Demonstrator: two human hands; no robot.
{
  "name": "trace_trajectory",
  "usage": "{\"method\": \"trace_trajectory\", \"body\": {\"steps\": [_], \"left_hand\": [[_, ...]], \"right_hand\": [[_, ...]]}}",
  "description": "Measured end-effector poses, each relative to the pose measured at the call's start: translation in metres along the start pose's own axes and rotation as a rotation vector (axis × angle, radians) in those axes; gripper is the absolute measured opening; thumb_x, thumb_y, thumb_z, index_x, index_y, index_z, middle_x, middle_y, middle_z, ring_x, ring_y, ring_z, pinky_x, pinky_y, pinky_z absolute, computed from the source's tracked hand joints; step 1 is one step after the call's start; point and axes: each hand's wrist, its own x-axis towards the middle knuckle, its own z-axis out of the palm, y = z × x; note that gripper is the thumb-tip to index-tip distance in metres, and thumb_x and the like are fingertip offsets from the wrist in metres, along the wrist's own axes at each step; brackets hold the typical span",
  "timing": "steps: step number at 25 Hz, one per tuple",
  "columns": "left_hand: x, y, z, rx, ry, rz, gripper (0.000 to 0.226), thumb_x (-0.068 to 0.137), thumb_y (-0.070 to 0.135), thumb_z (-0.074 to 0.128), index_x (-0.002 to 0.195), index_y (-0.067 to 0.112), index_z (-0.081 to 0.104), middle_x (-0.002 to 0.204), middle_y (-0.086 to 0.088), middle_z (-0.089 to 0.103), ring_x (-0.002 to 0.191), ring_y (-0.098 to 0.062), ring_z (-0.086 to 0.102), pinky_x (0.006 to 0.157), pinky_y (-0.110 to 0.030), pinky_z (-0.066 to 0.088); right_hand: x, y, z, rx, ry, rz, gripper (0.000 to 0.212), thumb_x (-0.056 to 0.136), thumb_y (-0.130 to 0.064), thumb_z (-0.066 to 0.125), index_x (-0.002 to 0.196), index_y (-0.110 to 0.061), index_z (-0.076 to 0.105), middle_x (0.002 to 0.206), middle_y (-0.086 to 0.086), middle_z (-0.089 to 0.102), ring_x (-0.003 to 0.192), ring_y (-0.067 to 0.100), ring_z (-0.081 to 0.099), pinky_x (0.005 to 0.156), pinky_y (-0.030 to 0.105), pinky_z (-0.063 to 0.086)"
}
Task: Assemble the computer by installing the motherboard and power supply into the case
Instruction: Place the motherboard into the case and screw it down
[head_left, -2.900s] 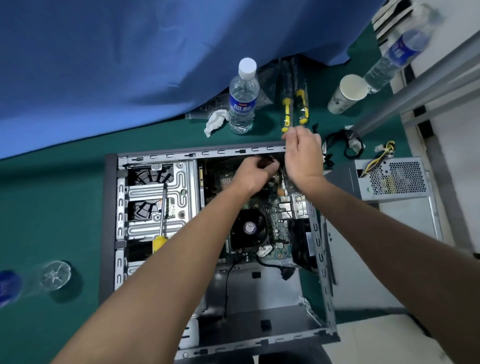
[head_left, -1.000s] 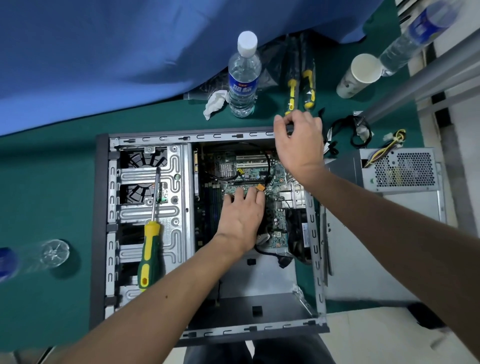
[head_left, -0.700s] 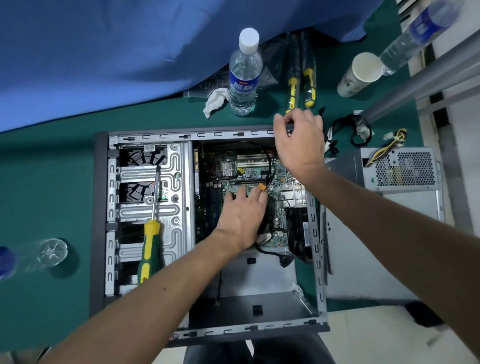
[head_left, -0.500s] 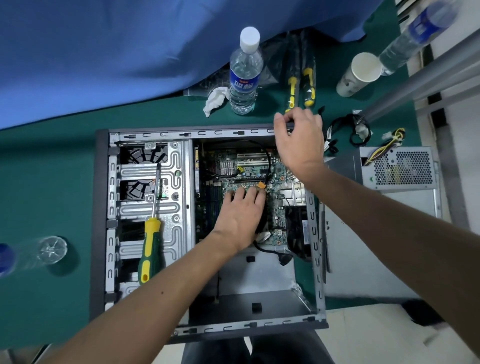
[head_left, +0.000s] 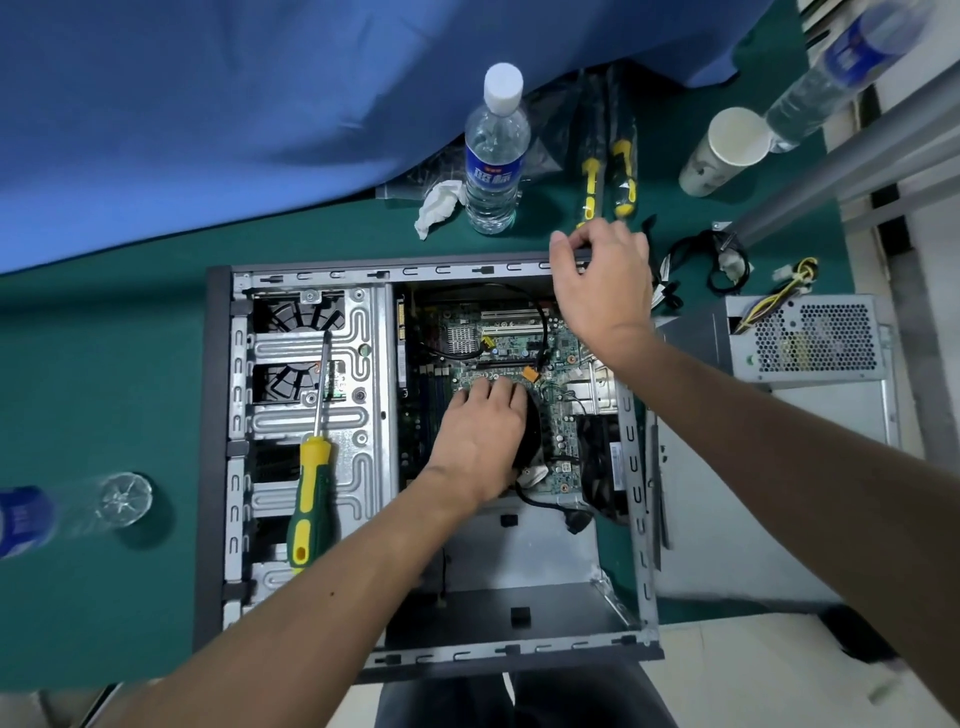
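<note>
Motherboard (head_left: 498, 348) seating: left hand (head_left: 480, 436), fingers flat and together, should press evenly; right hand (head_left: 597, 291), fingers curled over the case (head_left: 311, 271) far rim, steadies it.

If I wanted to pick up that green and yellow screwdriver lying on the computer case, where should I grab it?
Grab the screwdriver by its fat green and yellow handle, coming straight down from above. It lies flat on the drive cage with the handle toward the person and the thin metal shaft pointing away. The handle looks thick and easy to wrap fingers around; the shaft is probably too skinny and slippery.
</note>
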Motion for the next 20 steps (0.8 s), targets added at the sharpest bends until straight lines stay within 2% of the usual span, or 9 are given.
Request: {"method": "trace_trajectory", "body": {"steps": [5,10,13,15,17,19,20], "left_hand": [[-0.008,-0.004,-0.002,-0.001,-0.024,-0.01,0.1,0.079,0.034,0.078,0.152,0.004,0.016,0.137,-0.013,0.038,0.128,-0.03,0.038,0.115,-0.041,0.03],[-0.009,0.006,-0.003,0.034,-0.013,-0.037,0.082,0.079,0.024,0.074,0.146,0.003,0.031,0.132,-0.012,0.04,0.12,-0.029,0.039,0.108,-0.039,0.036],[-0.007,0.004,-0.004,0.03,-0.033,-0.003,0.086,0.081,0.028,0.075,0.149,0.003,0.028,0.135,-0.012,0.038,0.123,-0.029,0.038,0.109,-0.039,0.035],[-0.005,-0.002,-0.012,-0.028,-0.047,0.013,0.09,0.083,0.038,0.075,0.151,0.007,0.025,0.136,-0.01,0.039,0.126,-0.028,0.039,0.109,-0.041,0.035],[-0.004,-0.013,-0.023,-0.074,0.038,-0.018,0.082,0.085,0.043,0.072,0.149,0.014,0.03,0.131,-0.009,0.045,0.122,-0.028,0.046,0.102,-0.042,0.04],[0.001,-0.025,-0.035,0.028,0.177,-0.094,0.065,0.082,0.021,0.074,0.139,0.015,0.042,0.123,-0.009,0.049,0.111,-0.027,0.051,0.092,-0.04,0.045],[0.005,-0.031,-0.041,0.074,0.153,-0.131,0.06,0.079,0.01,0.072,0.133,0.013,0.047,0.121,-0.011,0.05,0.109,-0.028,0.05,0.09,-0.04,0.044]], "right_hand": [[-0.003,-0.002,0.0,0.061,-0.008,0.007,0.029,0.1,-0.038,0.047,0.097,-0.013,0.061,0.101,-0.002,0.056,0.111,0.024,0.045,0.098,0.04,0.038],[-0.002,0.0,0.0,0.081,0.005,0.009,0.028,0.1,-0.034,0.047,0.097,-0.011,0.062,0.1,0.0,0.057,0.108,0.024,0.045,0.096,0.04,0.039],[-0.002,0.002,0.003,0.067,0.02,0.0,0.026,0.099,-0.034,0.048,0.094,-0.013,0.062,0.096,-0.003,0.054,0.106,0.023,0.046,0.093,0.039,0.04],[-0.001,0.002,0.003,0.064,0.024,-0.009,0.026,0.099,-0.035,0.048,0.094,-0.013,0.062,0.094,-0.006,0.051,0.105,0.023,0.046,0.093,0.039,0.039],[0.0,0.001,0.004,0.066,0.027,-0.009,0.026,0.099,-0.035,0.048,0.094,-0.013,0.062,0.094,-0.007,0.05,0.104,0.022,0.045,0.093,0.038,0.039],[0.0,0.002,0.004,0.06,0.027,-0.009,0.027,0.099,-0.035,0.049,0.093,-0.012,0.062,0.093,-0.006,0.051,0.103,0.022,0.045,0.091,0.037,0.038],[0.0,0.003,0.005,0.057,0.026,-0.006,0.027,0.099,-0.035,0.049,0.093,-0.012,0.062,0.094,-0.005,0.052,0.102,0.022,0.045,0.091,0.036,0.039]]}}
